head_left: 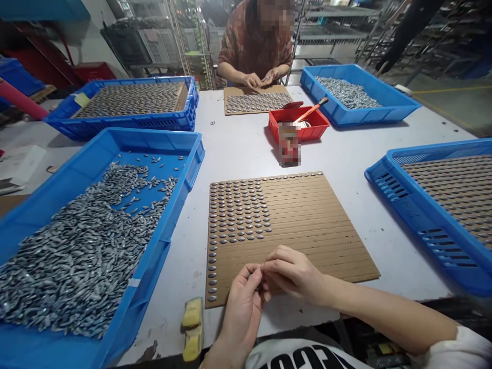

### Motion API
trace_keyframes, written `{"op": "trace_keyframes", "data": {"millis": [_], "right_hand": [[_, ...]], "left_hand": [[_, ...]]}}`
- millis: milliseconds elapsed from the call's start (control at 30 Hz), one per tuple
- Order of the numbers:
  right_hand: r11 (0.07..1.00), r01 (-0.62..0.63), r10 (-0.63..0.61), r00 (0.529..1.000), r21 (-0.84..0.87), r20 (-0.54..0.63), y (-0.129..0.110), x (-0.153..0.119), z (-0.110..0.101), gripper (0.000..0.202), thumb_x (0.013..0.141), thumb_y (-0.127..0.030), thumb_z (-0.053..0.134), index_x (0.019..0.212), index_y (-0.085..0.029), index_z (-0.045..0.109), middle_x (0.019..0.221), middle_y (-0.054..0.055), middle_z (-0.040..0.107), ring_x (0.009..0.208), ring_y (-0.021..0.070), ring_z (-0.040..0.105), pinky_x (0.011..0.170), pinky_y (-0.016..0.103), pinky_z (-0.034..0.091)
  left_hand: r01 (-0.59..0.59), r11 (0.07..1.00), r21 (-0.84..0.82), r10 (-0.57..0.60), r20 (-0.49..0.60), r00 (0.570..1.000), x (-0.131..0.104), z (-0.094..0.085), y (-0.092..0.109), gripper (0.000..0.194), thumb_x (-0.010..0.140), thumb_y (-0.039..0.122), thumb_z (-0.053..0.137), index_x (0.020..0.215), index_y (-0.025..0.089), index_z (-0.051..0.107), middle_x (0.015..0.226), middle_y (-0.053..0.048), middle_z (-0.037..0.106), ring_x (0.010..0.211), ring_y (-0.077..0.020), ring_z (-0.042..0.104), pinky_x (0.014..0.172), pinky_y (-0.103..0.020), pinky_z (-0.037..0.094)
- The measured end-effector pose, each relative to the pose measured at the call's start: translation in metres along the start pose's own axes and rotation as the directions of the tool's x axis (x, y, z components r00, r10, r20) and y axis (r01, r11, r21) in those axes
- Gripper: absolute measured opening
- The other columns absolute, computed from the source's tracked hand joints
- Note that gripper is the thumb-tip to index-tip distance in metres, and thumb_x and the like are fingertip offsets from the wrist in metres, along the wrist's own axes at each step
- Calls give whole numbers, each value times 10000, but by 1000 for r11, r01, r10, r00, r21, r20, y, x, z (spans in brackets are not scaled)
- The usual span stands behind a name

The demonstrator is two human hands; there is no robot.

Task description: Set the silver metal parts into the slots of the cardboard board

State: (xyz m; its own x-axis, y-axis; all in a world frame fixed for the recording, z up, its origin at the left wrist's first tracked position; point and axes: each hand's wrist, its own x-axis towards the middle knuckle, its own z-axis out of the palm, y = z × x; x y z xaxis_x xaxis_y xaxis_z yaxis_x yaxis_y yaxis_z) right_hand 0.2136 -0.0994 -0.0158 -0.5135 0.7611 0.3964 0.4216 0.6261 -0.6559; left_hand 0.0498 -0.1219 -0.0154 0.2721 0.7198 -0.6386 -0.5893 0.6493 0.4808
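A corrugated cardboard sheet [303, 220] lies in front of me. Small spindle-shaped grey metal pieces [240, 207] sit in rows over its upper left part, with one line along the top edge and one down the left edge. Over the sheet's near edge, my left hand [246, 294] is curled, and a bit of grey metal shows between thumb and fingers. My right hand [294, 271] meets it at the fingertips in a pinch; whatever is between those fingers is hidden. At left, a blue tray [180, 184] holds a heap of loose metal pieces [84, 246].
Yellow blocks [192, 328] lie by the near table edge. Blue crates with filled sheets stand at back left [142, 123] and right [407, 205]. A red box [315, 134] and another blue tray [369, 117] stand farther back. Across the table, a person [255, 51] works at another sheet [257, 102].
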Motion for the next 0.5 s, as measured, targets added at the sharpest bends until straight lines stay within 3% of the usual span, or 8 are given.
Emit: {"op": "trace_keyframes", "data": {"millis": [233,367,500], "right_hand": [[999,-37,38,998,-14,44,7,-3,-2,177,930,-137,454,1031,-181,593,824,55,631,732,144,533,634,258,449],[991,-75,73,997,-107,-23,22,-8,-6,171,937,-153,453,1009,-183,605,805,55,624,728,145,547,629,256,452],[967,-113,104,993,-227,-55,40,-13,-12,163,941,-158,463,984,-192,616,799,47,623,731,142,549,653,258,448]], "left_hand": [[-43,999,-18,43,7,999,3,-4,-2,150,831,238,609,899,105,618,762,-44,603,639,-111,550,530,-216,411],[-27,997,-69,22,-65,998,3,-6,3,256,842,143,536,1094,103,548,972,-150,681,809,-196,672,684,-290,522],[5,1000,-27,-7,-76,997,1,-6,4,217,809,108,607,1009,132,527,1064,-169,683,894,-212,690,790,-302,541]]}}
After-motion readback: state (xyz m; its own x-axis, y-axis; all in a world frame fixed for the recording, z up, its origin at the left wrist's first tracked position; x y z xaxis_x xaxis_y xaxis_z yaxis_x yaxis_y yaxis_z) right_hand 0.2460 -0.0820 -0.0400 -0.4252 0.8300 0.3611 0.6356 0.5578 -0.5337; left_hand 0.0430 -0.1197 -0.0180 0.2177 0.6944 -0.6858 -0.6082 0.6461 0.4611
